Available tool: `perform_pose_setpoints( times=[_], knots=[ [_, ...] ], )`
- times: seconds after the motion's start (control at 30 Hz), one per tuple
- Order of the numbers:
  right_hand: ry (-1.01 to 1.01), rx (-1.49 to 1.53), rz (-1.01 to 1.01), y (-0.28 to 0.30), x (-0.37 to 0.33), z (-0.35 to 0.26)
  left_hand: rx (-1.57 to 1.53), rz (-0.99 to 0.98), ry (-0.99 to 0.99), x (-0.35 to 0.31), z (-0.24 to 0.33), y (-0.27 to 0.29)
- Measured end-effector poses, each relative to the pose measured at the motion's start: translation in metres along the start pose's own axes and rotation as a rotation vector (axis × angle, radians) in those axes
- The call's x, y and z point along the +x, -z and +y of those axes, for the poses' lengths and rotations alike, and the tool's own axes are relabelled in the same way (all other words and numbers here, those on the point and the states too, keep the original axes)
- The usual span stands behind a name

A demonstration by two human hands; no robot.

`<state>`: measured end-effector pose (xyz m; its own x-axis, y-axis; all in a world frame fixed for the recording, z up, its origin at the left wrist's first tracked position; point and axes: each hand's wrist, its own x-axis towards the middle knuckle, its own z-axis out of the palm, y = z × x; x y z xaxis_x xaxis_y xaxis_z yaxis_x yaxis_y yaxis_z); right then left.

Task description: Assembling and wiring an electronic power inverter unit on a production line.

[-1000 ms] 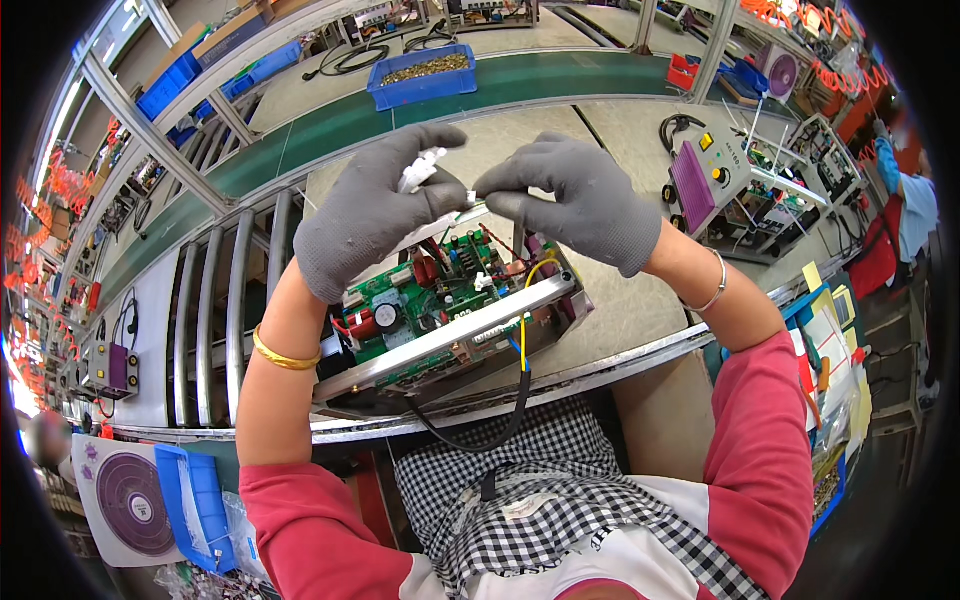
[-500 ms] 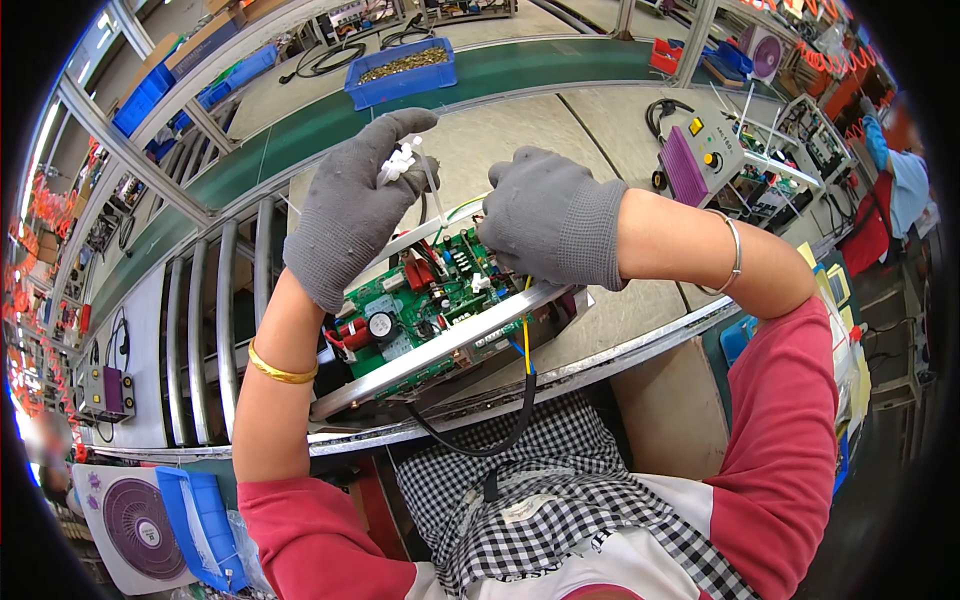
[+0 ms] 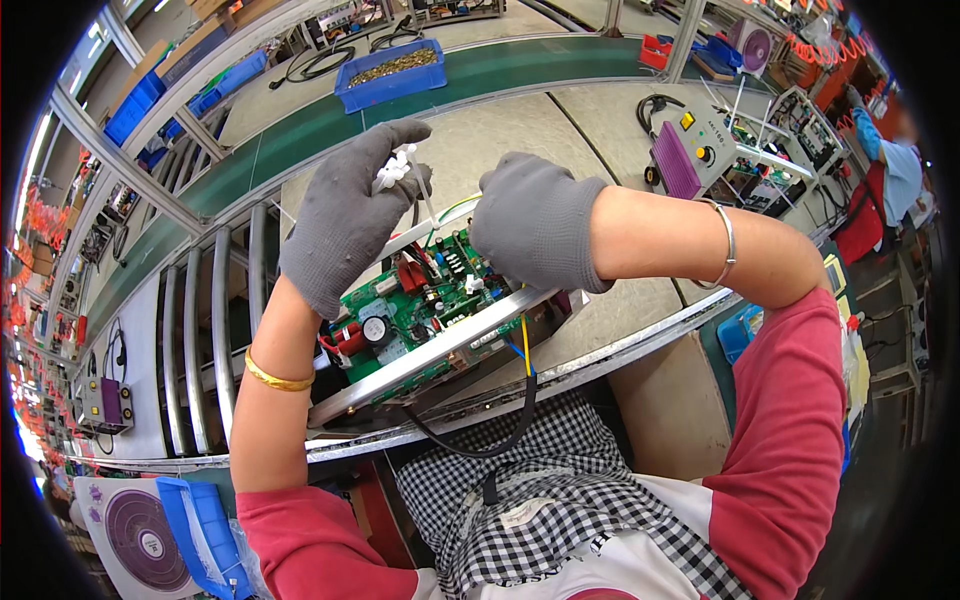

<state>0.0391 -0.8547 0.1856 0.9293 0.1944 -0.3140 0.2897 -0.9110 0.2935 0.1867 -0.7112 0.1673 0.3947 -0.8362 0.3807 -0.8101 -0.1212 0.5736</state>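
In front of me lies an open electronic chassis with a green circuit board (image 3: 410,305), crowded with parts and edged by a metal rail (image 3: 430,352). My left hand (image 3: 345,215), in a grey glove, is curled above its far left side around a bunch of white cable ties (image 3: 393,172). Their heads stick out between thumb and fingers, and one white strip slants down toward the chassis. My right hand (image 3: 535,220), also gloved, is closed at the right end of the board. Its fingertips are hidden, so what they grip does not show.
Metal rollers (image 3: 190,340) lie to the left. Beyond the bench runs a green conveyor (image 3: 290,130) with a blue bin (image 3: 390,78) of small brass-coloured parts. A purple-and-grey machine (image 3: 690,150) stands at right. A black cable (image 3: 500,440) loops over the near edge; a person (image 3: 900,180) is far right.
Both hands keep nearly the same pose over the board. The right hand has shifted slightly left, and the whole view has moved a little.
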Motion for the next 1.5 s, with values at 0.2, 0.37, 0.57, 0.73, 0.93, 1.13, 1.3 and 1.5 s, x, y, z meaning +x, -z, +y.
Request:
perform_pose_setpoints(
  times=[0.2,0.37,0.57,0.73,0.93,1.13,1.3,1.5],
  knots=[
    [0.032,0.027,-0.075,0.015,0.006,0.002,-0.078,-0.063,0.112,-0.001,0.003,-0.001],
    [0.014,0.071,-0.187,0.019,0.017,0.004,-0.129,-0.061,0.087,0.000,0.002,-0.003],
    [0.005,0.064,-0.192,0.019,0.018,0.004,-0.033,-0.038,0.036,-0.004,0.003,-0.006],
    [0.003,0.064,-0.154,0.015,0.014,-0.001,-0.063,-0.053,0.048,-0.004,0.005,-0.005],
    [-0.122,0.295,0.087,0.009,-0.004,0.002,-0.005,-0.042,0.102,-0.007,0.006,0.002],
    [0.129,0.486,0.253,-0.006,-0.012,0.008,-0.063,-0.012,0.027,-0.003,-0.003,-0.001],
    [0.013,0.613,0.310,-0.017,-0.012,0.010,-0.116,-0.043,0.051,-0.005,-0.008,-0.001],
    [0.119,0.544,0.394,-0.022,-0.009,0.014,-0.151,-0.032,0.044,-0.002,-0.014,-0.007]
  ],
)
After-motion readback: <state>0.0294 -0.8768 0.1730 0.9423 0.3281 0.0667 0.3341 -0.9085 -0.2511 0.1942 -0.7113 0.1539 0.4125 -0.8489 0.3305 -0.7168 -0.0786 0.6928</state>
